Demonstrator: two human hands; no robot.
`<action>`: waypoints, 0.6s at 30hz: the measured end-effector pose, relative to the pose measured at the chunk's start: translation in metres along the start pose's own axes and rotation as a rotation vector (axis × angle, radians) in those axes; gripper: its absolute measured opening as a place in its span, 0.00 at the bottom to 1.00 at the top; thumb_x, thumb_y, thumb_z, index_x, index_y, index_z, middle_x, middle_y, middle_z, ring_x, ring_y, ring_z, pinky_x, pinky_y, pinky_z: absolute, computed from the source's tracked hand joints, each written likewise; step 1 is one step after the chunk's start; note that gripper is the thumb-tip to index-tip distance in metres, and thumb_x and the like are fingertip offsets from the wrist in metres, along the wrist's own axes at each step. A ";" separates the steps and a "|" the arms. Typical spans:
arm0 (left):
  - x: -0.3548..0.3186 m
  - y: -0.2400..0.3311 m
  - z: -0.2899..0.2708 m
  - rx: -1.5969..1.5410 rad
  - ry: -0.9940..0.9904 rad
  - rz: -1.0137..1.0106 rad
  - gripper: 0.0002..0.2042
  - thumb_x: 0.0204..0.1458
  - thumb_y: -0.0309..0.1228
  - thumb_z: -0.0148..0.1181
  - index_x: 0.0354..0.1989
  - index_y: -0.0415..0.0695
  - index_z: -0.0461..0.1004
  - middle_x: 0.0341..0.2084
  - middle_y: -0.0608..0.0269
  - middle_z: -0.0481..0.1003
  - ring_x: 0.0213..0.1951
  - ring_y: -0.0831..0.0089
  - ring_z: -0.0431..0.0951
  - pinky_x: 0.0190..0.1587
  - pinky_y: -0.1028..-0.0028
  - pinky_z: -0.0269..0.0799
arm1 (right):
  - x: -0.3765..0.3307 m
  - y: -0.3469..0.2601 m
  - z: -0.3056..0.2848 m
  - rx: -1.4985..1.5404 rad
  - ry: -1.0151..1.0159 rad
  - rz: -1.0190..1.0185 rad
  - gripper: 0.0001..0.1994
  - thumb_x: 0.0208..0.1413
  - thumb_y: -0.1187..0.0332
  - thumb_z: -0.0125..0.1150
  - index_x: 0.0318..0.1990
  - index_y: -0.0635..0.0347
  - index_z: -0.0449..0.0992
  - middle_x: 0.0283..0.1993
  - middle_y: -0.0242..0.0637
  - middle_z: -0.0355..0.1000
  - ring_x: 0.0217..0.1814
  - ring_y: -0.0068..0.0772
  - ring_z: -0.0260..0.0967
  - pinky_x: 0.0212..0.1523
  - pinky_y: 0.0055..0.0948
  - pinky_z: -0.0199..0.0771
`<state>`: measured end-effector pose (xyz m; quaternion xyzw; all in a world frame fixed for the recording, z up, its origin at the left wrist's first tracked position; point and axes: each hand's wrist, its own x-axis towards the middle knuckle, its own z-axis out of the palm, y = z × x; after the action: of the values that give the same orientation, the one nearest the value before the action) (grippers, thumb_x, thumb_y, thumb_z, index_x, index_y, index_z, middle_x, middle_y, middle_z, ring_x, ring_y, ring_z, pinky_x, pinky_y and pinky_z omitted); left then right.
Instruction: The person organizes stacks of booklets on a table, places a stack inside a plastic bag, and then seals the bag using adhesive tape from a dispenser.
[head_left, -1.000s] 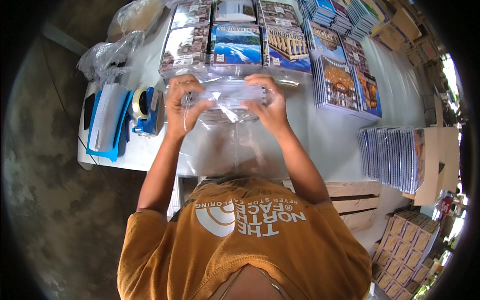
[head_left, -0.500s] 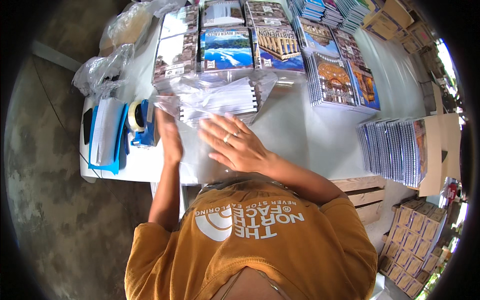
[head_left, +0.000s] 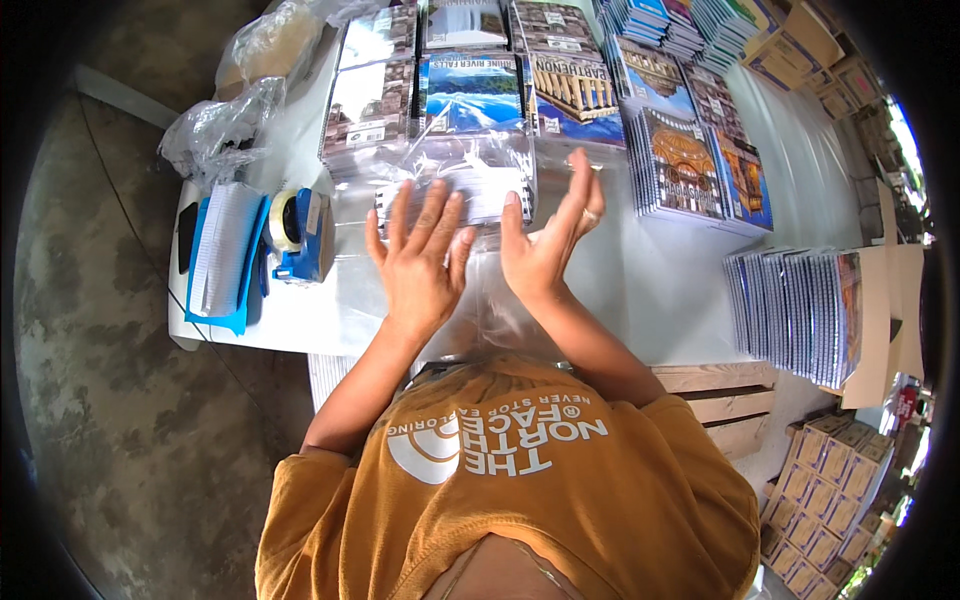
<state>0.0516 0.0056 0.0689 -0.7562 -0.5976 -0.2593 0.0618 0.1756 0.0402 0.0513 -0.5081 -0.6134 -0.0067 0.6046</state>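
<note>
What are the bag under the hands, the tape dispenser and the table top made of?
Bag: thin clear plastic film, glossy; it wrinkles, glints, and the spiral-bound booklet shows through.
Tape dispenser: probably hard moulded plastic, blue, smooth.
Table top: white, smooth, slightly shiny; laminate or plastic, cannot tell which.

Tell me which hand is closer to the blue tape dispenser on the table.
Left. The left hand lies flat on the clear plastic bag, just right of the blue tape dispenser. The right hand is raised edge-on farther right, beyond the left one.
</note>
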 end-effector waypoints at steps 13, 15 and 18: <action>0.107 -0.059 -0.023 -0.628 -0.483 -0.128 0.10 0.48 0.22 0.57 0.39 0.34 0.75 0.29 0.57 0.77 0.35 0.70 0.76 0.42 0.71 0.70 | -0.008 -0.003 -0.010 -0.022 -0.572 -0.304 0.18 0.51 0.66 0.55 0.51 0.57 0.70 0.53 0.31 0.66 0.58 0.30 0.60 0.57 0.34 0.55; 0.132 -0.074 -0.034 -1.025 -0.358 -0.149 0.07 0.51 0.28 0.57 0.27 0.39 0.78 0.31 0.63 0.77 0.37 0.75 0.75 0.44 0.72 0.68 | -0.007 0.002 -0.011 -0.032 -0.578 -0.304 0.18 0.51 0.66 0.55 0.51 0.56 0.70 0.53 0.30 0.66 0.58 0.30 0.60 0.56 0.33 0.55; 0.134 -0.076 -0.038 -1.045 0.057 -0.117 0.17 0.53 0.41 0.54 0.38 0.37 0.76 0.32 0.59 0.78 0.37 0.72 0.77 0.41 0.72 0.71 | -0.009 0.002 -0.009 -0.037 -0.566 -0.302 0.18 0.51 0.66 0.54 0.51 0.55 0.69 0.54 0.30 0.65 0.59 0.29 0.59 0.56 0.33 0.55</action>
<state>-0.0113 0.1281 0.1472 -0.6442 -0.4277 -0.5462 -0.3220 0.1817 0.0300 0.0460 -0.4040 -0.8254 0.0341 0.3928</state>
